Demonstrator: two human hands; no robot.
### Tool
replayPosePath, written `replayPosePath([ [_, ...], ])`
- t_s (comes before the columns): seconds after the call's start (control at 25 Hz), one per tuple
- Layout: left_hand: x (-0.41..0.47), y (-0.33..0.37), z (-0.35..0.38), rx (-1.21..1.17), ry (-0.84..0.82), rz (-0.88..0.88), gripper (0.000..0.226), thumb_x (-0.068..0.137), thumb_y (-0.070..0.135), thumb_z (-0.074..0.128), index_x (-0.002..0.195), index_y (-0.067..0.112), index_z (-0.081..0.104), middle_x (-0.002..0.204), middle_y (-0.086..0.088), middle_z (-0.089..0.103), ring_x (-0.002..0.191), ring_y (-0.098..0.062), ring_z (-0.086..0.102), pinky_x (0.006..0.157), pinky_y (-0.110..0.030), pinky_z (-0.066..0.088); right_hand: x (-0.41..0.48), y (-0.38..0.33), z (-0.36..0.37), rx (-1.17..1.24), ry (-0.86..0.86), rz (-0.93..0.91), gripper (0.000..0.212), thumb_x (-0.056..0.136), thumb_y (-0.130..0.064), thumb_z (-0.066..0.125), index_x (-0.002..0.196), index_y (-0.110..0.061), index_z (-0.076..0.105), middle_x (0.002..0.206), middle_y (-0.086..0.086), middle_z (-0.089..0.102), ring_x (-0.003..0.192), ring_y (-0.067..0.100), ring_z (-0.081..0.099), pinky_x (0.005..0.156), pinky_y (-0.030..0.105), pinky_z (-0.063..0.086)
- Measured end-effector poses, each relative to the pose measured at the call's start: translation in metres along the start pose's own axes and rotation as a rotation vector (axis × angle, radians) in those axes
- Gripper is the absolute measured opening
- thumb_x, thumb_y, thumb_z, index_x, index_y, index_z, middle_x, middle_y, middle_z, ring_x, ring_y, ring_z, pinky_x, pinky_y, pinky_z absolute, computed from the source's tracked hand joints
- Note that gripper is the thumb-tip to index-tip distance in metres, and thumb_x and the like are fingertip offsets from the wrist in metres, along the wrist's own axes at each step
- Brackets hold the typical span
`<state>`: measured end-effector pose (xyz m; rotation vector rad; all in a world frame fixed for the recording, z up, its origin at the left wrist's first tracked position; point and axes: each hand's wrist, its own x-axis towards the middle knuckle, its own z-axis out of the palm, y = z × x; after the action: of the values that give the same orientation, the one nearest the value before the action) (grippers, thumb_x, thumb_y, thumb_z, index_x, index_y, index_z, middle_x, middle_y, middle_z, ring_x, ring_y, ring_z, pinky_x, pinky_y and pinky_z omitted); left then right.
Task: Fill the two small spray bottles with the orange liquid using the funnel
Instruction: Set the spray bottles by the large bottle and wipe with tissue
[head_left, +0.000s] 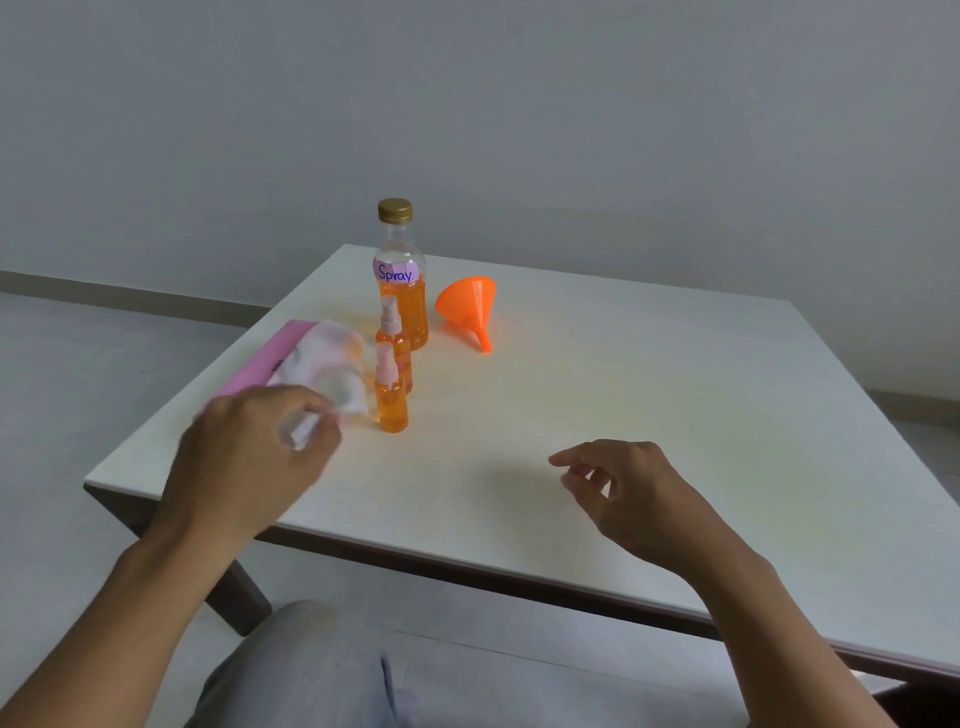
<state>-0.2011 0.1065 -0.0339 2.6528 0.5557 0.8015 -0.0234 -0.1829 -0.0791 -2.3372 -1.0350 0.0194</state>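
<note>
Orange liquid shows in both small spray bottles: near bottle (391, 397) and far bottle (395, 343) stand upright in a row toward the table's left edge, pump tops on, both looking nearly full. Big source bottle (401, 280) labelled "Spray" stands right behind them near the far edge, gold cap on, roughly half full. Funnel (469, 307) lies on its side just right of the source bottle, spout toward the table's middle, in nobody's grip.

Judgement: filling is done, this reads as cleanup. Left hand (254, 447) is pinched shut on a crumpled white tissue (332, 379), just left of the near bottle; blurred, so contact with the bottle is unclear. Pink tissue pack (270, 361) lies along the left edge under it. Right hand (628, 483) hovers over the near-right part of the table (675, 415), fingers loosely apart, holding nothing.

Next move likely calls for wiping any drips without knocking the near bottle over.
</note>
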Motion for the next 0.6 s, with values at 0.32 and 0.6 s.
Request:
replayPosePath([
  [0.32,-0.001,0.079,0.019,-0.349,-0.645,0.146,0.010,0.083,0.051,0.067,0.090,0.046,0.073,0.087,0.034,0.069,0.091,0.011,0.061,0.071,-0.017,0.055,-0.017,-0.063,-0.003,0.573,-0.362,0.006,0.080,0.077,-0.043,0.087,0.145,-0.047,0.046,0.146,-0.027,0.052,0.136,-0.001,0.049,0.114,0.029,0.040],
  [0.6,0.041,0.102,0.045,-0.501,-0.771,0.168,0.012,0.087,0.039,0.070,0.085,0.029,0.075,0.086,0.014,0.075,0.085,-0.009,0.069,0.069,-0.024,0.056,-0.019,-0.021,-0.025,0.817,-0.308,0.253,0.038,0.092,0.005,0.063,0.122,-0.016,0.071,0.110,0.012,0.078,0.107,0.029,0.073,0.104,0.042,0.053],
])
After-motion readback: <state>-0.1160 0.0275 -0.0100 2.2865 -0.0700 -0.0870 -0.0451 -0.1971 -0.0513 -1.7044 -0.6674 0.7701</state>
